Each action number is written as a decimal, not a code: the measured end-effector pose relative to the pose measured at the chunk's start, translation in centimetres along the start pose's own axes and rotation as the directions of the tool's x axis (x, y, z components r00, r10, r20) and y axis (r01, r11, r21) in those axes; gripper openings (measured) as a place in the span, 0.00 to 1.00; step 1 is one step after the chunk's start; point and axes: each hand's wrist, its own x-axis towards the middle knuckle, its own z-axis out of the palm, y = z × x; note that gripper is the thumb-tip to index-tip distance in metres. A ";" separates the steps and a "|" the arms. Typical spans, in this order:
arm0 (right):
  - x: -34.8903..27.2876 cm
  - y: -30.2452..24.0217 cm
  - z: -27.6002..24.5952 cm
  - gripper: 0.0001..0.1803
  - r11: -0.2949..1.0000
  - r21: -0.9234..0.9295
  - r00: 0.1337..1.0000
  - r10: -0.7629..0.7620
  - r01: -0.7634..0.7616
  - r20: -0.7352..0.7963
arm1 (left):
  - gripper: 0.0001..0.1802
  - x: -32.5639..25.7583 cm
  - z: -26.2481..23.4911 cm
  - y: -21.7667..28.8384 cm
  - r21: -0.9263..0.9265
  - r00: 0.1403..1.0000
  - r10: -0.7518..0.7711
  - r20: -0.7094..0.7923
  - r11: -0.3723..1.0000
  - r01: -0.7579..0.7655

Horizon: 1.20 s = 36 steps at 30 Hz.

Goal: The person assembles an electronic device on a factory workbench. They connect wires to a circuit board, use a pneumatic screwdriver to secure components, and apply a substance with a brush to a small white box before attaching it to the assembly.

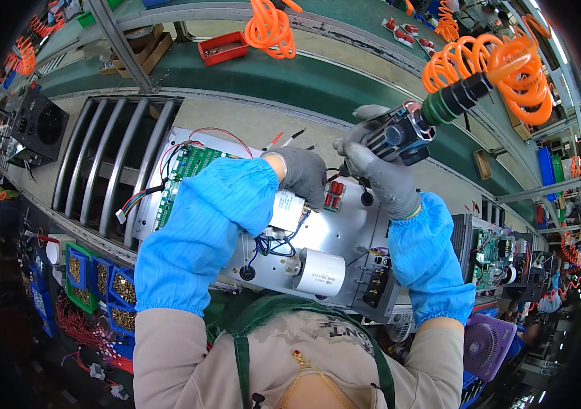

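A metal chassis plate point(328, 235) lies across the bench, fitted with a green circuit board point(192, 167), a white labelled box point(286, 210) and a white cylindrical capacitor point(321, 273). My left hand point(303, 176), in a grey glove, reaches down beside the white box with its fingers curled together. What its fingertips hold, if anything, is hidden. Next to them is a small board with red components point(334, 196). Over the plate's right part, my right hand point(386, 176), also gloved, grips an air screwdriver point(399, 133) with a green-and-black hose fitting. Its tip is hidden.
An orange coiled hose point(519, 75) runs from the tool to the upper right. Metal rollers point(117, 160) lie left of the plate. Blue bins of small brass parts point(123, 288) stand lower left, a red tray point(224, 49) at the back. Another open unit point(491, 255) sits right.
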 end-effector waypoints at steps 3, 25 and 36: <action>0.3 0.0 -0.3 0.24 0.998 -0.027 0.997 0.050 -0.048 0.065 | 0.27 -0.5 -0.1 0.0 -0.025 1.000 -0.004 -0.020 1.000 0.004; -20.1 -11.3 -10.2 0.31 0.843 0.482 0.963 -0.270 0.238 -0.003 | 0.27 0.6 0.9 0.1 0.082 0.953 0.046 -0.300 0.996 -0.022; -40.5 15.2 -9.7 0.07 0.683 0.307 0.454 0.693 -0.663 -0.561 | 0.22 0.7 2.2 -0.3 0.005 0.791 0.101 -0.604 0.992 -0.123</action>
